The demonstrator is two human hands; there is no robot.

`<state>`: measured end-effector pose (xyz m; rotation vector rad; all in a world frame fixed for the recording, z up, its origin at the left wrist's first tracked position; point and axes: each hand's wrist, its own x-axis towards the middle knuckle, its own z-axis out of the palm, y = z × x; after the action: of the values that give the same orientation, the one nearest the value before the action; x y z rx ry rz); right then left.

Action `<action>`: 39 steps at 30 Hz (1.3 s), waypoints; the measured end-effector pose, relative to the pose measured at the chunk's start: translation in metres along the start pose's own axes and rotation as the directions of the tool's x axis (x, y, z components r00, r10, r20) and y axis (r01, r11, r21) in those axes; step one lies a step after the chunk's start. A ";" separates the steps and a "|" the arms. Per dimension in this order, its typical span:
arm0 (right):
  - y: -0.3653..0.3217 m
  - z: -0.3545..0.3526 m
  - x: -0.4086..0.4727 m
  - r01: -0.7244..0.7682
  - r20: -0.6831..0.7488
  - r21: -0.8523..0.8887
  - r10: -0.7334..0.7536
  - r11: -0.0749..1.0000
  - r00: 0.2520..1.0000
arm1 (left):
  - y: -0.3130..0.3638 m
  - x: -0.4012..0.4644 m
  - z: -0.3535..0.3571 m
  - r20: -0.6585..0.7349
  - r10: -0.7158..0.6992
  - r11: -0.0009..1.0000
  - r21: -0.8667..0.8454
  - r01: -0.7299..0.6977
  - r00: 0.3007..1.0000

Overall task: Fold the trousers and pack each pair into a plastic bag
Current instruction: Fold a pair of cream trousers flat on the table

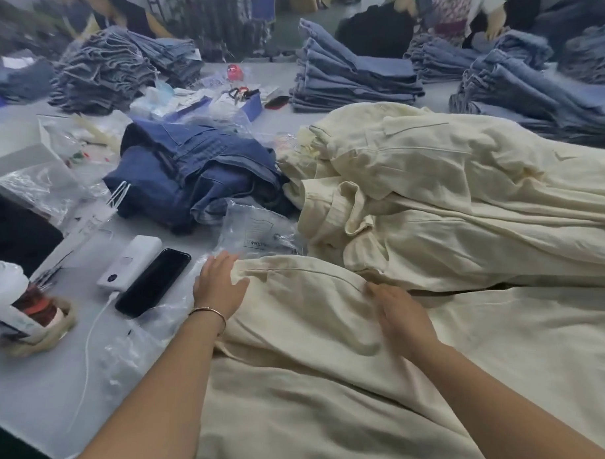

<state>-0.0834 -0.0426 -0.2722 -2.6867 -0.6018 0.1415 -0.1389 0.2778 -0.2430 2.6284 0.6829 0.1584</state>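
Note:
A pair of cream trousers lies spread across the table in front of me. My left hand rests on its left end, fingers over the edge and thumb on the cloth. My right hand lies flat on the cloth near a seam, fingers straight. Behind them is a heap of more cream trousers. A clear plastic bag with a printed label lies just beyond my left hand. More clear plastic lies under my left forearm.
A black phone and a white power bank with a cable lie left of my hand. Crumpled dark blue jeans sit behind them. Stacks of folded jeans line the back. A white tape dispenser stands at left.

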 end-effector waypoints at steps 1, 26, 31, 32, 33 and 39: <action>0.000 0.001 0.007 -0.032 0.015 -0.054 0.033 0.998 0.999 | 0.000 0.009 0.002 0.029 0.024 0.999 0.044 -0.025 0.999; -0.024 -0.109 -0.010 0.098 -0.706 -0.029 -0.090 0.995 0.702 | 0.021 -0.017 -0.096 -0.668 0.443 0.893 0.385 -0.233 0.598; -0.013 -0.129 -0.065 0.134 -0.234 -0.260 -0.197 0.956 0.952 | -0.001 -0.085 -0.082 -0.545 0.326 0.920 0.371 -0.127 0.773; -0.008 -0.124 -0.079 0.118 -0.105 -0.262 -0.149 0.958 0.983 | -0.007 -0.099 -0.076 -0.463 0.297 0.923 0.364 -0.127 0.835; -0.004 -0.120 -0.093 0.113 -0.063 -0.255 -0.133 0.960 0.989 | -0.013 -0.113 -0.073 -0.402 0.269 0.929 0.347 -0.126 0.875; -0.024 -0.134 -0.159 0.309 -0.455 -0.253 -0.395 0.917 0.798 | -0.027 -0.166 -0.081 -0.308 0.001 0.961 0.264 0.084 0.951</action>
<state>-0.2129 -0.1365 -0.1371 -2.5422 -0.9560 -0.7173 -0.3132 0.2481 -0.1817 2.8820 0.9218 0.5011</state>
